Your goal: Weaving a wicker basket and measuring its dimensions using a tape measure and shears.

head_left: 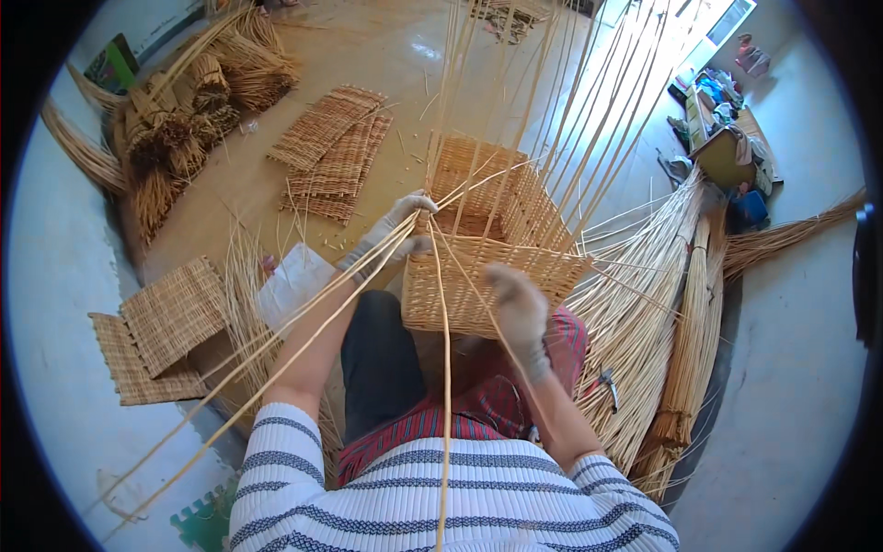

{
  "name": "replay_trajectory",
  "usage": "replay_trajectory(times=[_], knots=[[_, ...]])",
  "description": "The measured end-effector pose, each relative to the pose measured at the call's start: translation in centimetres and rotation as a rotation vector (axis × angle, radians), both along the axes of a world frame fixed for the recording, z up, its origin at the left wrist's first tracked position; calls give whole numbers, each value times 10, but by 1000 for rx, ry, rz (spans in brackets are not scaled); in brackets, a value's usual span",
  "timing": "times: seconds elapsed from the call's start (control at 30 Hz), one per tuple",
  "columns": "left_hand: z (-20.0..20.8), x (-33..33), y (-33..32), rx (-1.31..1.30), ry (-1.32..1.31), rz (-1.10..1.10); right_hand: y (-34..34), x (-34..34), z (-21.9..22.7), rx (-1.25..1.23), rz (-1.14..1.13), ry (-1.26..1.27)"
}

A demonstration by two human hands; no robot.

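Observation:
A woven wicker basket [501, 283], rectangular and light brown, rests at my lap with its open top facing up. Tall upright stakes [552, 110] rise from its far and right sides. My left hand [405, 225], in a pale glove, is closed at the basket's near left corner, gripping several wicker rods [303, 317] that trail down to the left. Another rod [445, 350] hangs from that corner past my chest. In front of the basket's near wall is my gloved right hand [520, 308], blurred and curled, with a slanting rod [469, 283] running from the corner into it.
Woven panels lie on the floor, a stack [336, 147] beyond my left hand and a pair [170, 317] further left. Wicker bundles [198, 101] stand at the far left wall. Long rods [635, 322] spread along my right, with a hammer [602, 388] on them. A cluttered table [727, 152] stands far right.

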State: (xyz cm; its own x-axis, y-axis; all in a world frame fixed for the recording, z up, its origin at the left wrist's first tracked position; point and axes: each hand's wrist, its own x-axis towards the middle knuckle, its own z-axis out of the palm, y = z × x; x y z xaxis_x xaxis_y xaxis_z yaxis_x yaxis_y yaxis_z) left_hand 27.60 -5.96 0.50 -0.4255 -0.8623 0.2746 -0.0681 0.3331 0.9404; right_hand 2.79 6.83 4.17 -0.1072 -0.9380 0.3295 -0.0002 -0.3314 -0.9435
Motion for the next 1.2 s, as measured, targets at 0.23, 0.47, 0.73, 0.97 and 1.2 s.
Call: replay_trajectory(times=[0.23, 0.47, 0.73, 0.97, 1.2], knots=[[-32, -43, 14, 149, 308, 299, -103, 36, 65, -195, -254, 412], [-23, -54, 19, 71, 430, 452, -113, 3, 35, -112, 5, -86], [-26, -54, 21, 77, 296, 454, -30, 30, 17, 160, -19, 483], [-38, -51, 10, 3, 370, 464, -107, 11, 44, -70, 113, 86], [-17, -69, 27, -170, 427, 674, -11, 3, 5, -217, -40, 420]])
